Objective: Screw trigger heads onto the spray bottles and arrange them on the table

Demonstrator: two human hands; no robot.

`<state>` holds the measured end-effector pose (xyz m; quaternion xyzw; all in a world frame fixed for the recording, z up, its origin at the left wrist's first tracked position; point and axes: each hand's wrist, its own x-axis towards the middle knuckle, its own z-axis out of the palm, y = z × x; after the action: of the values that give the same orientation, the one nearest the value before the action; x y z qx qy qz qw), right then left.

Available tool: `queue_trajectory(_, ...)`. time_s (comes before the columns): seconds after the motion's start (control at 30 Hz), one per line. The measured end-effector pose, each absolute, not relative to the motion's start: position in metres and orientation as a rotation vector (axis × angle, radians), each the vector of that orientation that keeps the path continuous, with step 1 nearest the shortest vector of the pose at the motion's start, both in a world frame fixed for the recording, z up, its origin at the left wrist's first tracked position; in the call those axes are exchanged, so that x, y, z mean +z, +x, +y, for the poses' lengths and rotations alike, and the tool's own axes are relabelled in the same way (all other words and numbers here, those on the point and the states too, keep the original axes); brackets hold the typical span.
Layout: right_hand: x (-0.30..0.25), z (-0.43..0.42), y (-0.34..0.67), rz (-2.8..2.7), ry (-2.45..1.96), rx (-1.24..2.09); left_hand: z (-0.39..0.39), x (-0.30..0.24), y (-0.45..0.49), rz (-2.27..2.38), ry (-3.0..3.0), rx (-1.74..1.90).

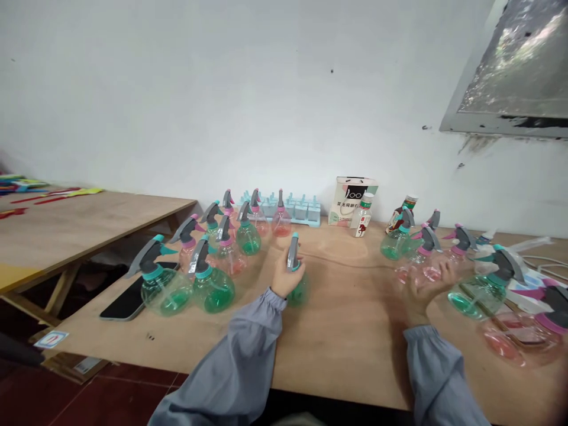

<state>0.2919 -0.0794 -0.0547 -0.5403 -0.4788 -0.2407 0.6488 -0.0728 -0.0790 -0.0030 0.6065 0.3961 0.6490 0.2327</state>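
My left hand (pixel 286 275) is wrapped round the neck of a green spray bottle (pixel 296 278) with a grey trigger head, standing upright on the wooden table (pixel 346 337). Left of it stands a cluster of several green and pink spray bottles (pixel 213 260). My right hand (pixel 428 284) is blurred by motion, its fingers spread, reaching at a pink spray bottle (pixel 421 257) among several bottles at the right. Both arms wear grey sleeves.
A black phone (pixel 128 299) lies at the table's left edge. At the back stand a blue ice-pop mould (pixel 297 210), a white carton (pixel 350 201) and two small bottles (pixel 362 216). Another wooden table (pixel 66 225) stands to the left. White wall behind.
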Motion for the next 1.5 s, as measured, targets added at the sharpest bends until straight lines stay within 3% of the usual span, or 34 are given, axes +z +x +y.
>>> queue_trajectory(0.27,-0.062,-0.041,0.334,-0.997,-1.363,-0.511,-0.088,0.003,-0.081,0.967,1.669,1.589)
queue_trajectory(0.6,-0.064,-0.053,0.292,-1.094,-1.290,-0.321,-0.079,0.002,-0.086,0.795,1.730,1.443)
queue_trajectory(0.93,-0.083,-0.073,0.202,-1.369,-1.189,-0.079,-0.092,0.012,-0.091,1.227,2.035,1.558)
queue_trajectory(1.5,-0.085,-0.080,0.196,-1.426,-1.153,-0.006,-0.095,0.010,-0.092,1.217,2.119,1.589)
